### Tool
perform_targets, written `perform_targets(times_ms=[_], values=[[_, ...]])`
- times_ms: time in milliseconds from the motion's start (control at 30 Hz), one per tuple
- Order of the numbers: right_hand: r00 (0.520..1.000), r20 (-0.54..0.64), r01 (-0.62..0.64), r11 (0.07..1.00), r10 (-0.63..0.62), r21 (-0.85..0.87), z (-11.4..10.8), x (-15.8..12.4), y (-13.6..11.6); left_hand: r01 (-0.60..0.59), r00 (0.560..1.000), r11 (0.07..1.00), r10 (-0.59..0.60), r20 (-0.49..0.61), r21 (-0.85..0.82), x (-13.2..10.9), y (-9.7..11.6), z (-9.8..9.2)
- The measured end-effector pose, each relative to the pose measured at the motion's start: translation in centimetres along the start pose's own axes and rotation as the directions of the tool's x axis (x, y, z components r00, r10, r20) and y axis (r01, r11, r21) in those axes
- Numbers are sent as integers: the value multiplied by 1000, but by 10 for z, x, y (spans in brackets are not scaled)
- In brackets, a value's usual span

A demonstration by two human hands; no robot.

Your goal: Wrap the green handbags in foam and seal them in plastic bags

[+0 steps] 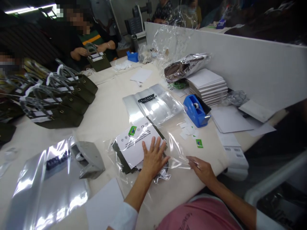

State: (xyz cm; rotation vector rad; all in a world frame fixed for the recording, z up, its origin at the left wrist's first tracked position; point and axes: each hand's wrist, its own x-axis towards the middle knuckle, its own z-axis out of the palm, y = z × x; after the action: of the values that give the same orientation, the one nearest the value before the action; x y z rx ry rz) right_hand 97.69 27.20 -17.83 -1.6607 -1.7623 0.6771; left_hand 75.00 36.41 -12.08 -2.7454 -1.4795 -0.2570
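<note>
Left hand [153, 156] lies flat with its fingers spread on a clear plastic bag [144, 150] in the lower middle of the frame. It holds nothing; it just presses down, and that likely keeps the slippery bag from sliding. Inside the bag sits a dark green item [120, 156] with a white printed sheet [136, 142] on top, and a small green sticker [132, 130] shows near the sheet's far edge. Right hand [202, 169], a little lower and to the right, pinches the loose open flap [179, 153] of the bag with its fingertips, and that seems to pull the flap smooth. A blue tape holder [196, 111] stands near, up and to the right, with small white labels [189, 130] just beside it, all within easy reach. More flat clear bags [153, 103] lie just above the bag in hand. A grey tool [87, 159] sits to the left, on another shiny bag. Dark green handbags [59, 102] are lined up at the left of the frame, well apart from the hands. White paper stacks [208, 84] sit at the upper right by a white wall. Another person [83, 41] holds a bag at the upper left. Bare table [107, 108] lies open between the hands and the handbags, so there is room on that side, while the table edge runs close by the right hand.
</note>
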Motion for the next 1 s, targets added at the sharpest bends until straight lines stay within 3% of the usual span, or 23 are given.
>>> perform_targets(times_ms=[133,233,300,400,500,600,700,800,900,1000], values=[[995,98,-35,999,34,5,-5,-49,-24,-254,963,967,256,82,-38,-23,-8,-4],[973,227,52,998,-47,-17,-18,-69,-4,-314,940,946,322,115,-83,-30,-13,-5],[942,257,244,966,-215,-83,-29,-68,22,-304,940,947,315,127,-101,-30,-14,-2],[867,155,498,822,-474,-276,-40,-53,54,-294,941,948,309,134,-123,-28,-13,2],[775,134,620,703,-617,-350,-35,-33,59,-285,942,950,303,147,-131,-26,-11,1],[661,219,743,588,-717,-320,-27,-13,45,-263,945,958,280,168,-116,-24,-5,-3],[511,369,859,443,-776,-257,-28,7,27,-223,952,971,235,194,-83,-22,4,-7],[388,460,917,384,-799,-108,-38,22,12,-192,957,980,200,212,-57,-24,13,-7],[361,459,921,387,-812,-40,-44,34,-2,-182,961,981,192,201,-64,-31,20,-2],[384,385,914,405,-839,-28,-40,48,-18,-183,964,980,195,179,-83,-37,22,4]])
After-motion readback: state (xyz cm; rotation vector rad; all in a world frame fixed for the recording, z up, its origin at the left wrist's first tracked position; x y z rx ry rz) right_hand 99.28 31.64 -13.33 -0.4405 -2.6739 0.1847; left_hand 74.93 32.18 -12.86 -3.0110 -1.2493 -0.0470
